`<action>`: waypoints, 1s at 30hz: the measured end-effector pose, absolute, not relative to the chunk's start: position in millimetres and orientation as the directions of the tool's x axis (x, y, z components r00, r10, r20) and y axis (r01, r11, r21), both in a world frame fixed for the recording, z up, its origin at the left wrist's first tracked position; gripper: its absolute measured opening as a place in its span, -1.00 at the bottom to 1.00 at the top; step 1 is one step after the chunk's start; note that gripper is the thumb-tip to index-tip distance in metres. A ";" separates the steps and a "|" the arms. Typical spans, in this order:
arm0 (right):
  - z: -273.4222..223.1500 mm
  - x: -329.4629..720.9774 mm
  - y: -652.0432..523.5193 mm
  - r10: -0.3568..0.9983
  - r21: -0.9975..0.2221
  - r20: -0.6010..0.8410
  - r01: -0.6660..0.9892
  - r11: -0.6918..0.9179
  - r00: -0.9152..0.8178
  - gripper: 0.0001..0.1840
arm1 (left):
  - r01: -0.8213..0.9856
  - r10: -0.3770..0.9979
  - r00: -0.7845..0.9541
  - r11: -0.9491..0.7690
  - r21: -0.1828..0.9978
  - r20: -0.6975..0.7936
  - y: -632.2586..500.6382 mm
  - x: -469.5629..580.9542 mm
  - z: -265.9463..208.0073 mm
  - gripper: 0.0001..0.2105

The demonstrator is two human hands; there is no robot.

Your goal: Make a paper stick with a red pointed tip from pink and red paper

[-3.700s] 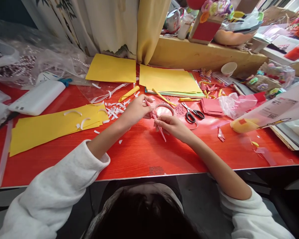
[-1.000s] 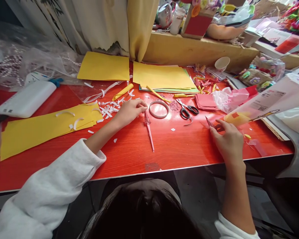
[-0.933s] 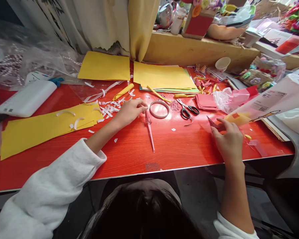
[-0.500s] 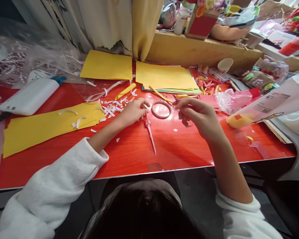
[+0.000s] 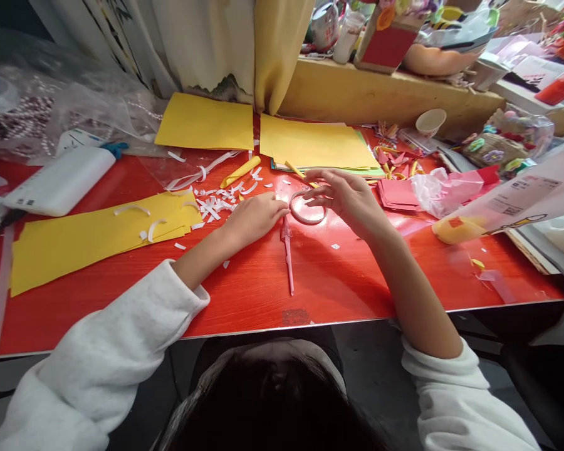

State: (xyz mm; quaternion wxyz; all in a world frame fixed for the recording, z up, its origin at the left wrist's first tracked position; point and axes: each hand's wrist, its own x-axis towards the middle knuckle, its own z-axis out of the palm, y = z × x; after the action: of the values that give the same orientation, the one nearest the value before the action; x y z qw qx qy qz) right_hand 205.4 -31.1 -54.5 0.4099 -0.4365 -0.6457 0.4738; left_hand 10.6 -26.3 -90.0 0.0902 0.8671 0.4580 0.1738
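Left hand (image 5: pixel 257 220) pinches upper end of slim pink rolled-paper stick (image 5: pixel 289 266); stick points toward the person, over glossy red tabletop (image 5: pixel 352 285), can't tell if touching; right hand (image 5: pixel 352 203) hovers near round pinkish tape ring (image 5: pixel 309 222), fingers loosely spread; white paper scraps (image 5: pixel 211 208) scattered beside left hand; flat yellow paper sheets (image 5: pixel 317 144) behind.

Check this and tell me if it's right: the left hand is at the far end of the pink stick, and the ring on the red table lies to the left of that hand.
Wrong on one point: the head view shows the ring to the right of the left hand. The rest is right.
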 end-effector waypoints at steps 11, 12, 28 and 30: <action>-64.4 209.8 -28.4 0.947 -0.985 0.116 0.088 0.148 -0.300 -0.80 | 0.706 0.653 0.704 -0.684 -0.182 0.278 -21.9 8.0 -96.1 -0.82; -64.7 209.5 -28.7 0.951 -0.983 0.119 0.104 0.154 -0.284 -0.82 | 0.686 0.633 0.725 -0.699 -0.203 0.272 -20.6 7.1 -97.3 -0.81; -58.6 202.1 -38.2 0.941 -0.913 0.207 0.293 0.285 -0.269 -0.78 | 0.746 0.858 0.465 -0.512 0.426 0.217 -16.1 8.5 -97.0 -0.82; -61.0 202.5 -36.4 0.935 -0.861 0.239 0.387 0.329 -0.263 -0.75 | 0.727 0.843 0.490 -0.535 0.431 0.220 -15.5 8.1 -96.6 -0.81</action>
State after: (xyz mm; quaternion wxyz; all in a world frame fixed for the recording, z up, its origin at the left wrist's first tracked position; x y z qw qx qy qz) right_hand 202.5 -36.4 -61.0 0.3932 -0.4627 -0.7142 0.3483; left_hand 8.1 -15.5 -96.6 0.1419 0.8515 0.4610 0.2057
